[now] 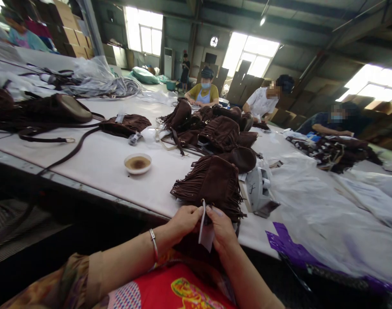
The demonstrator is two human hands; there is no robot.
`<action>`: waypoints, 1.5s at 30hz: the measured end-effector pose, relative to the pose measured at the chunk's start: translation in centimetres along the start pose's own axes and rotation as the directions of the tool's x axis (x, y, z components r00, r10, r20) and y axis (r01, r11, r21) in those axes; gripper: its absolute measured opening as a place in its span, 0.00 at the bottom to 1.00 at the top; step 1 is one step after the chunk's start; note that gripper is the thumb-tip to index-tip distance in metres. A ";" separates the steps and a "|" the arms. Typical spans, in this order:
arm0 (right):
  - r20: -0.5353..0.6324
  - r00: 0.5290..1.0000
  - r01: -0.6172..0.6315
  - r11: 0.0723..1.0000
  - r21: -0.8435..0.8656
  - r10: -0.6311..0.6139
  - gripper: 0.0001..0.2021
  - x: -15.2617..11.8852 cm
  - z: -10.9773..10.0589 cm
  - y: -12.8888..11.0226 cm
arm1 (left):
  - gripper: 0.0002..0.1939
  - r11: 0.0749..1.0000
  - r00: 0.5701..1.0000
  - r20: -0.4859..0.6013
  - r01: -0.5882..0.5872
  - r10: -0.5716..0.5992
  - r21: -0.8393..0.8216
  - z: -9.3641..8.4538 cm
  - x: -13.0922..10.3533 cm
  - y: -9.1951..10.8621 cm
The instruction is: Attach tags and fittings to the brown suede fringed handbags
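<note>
Just past the table's front edge, my left hand [187, 218] and my right hand [222, 226] meet at the near edge of a dark brown fringed suede bag [212, 178]. A folded white tag [206, 237], paper-like, hangs down between them. My left thumb and fingers are pinched at the tag's upper end. My right hand is also closed there, thumb on top, beside small gold-coloured metal rings on the bag. What lies under the right fingers is hidden.
A white tape dispenser [260, 191] stands right of the bag. To the left sits a small dish [137, 164] with brown contents. More brown bags [220, 128] are piled beyond. Plastic sheeting [324, 210] and purple tape [290, 244] cover the right side. Several people work across the table.
</note>
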State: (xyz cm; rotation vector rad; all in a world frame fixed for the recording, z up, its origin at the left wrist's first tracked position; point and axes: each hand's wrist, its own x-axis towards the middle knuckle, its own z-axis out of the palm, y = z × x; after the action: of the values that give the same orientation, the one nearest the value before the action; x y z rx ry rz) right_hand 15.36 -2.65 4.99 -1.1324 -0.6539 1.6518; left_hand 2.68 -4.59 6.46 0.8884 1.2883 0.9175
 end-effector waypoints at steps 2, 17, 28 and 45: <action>0.040 0.999 0.023 0.986 -0.166 -0.017 0.21 -0.4 -0.2 -0.4 | 0.26 0.999 0.999 -0.018 -0.038 0.038 0.018 0.4 0.2 -0.1; 0.175 0.870 0.278 0.167 -0.946 -0.460 0.14 0.2 -2.5 -3.3 | 0.20 0.997 0.997 -0.081 0.006 0.001 0.076 1.1 1.3 0.8; 0.089 0.891 0.308 0.449 -0.839 -0.445 0.14 2.0 -1.7 -2.3 | 0.28 0.978 0.987 -0.031 0.153 -0.159 -0.142 2.2 1.7 1.4; 0.076 0.933 0.297 0.634 -0.714 -0.352 0.14 0.8 -2.2 -2.2 | 0.10 0.895 0.964 -0.155 -0.130 0.214 0.428 2.1 2.3 0.9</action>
State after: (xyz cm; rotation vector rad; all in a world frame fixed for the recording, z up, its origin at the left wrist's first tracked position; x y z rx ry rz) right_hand 18.23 -1.35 5.57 -1.4937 -1.4558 1.0263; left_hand 4.83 -2.22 6.55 1.2859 1.6339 0.9016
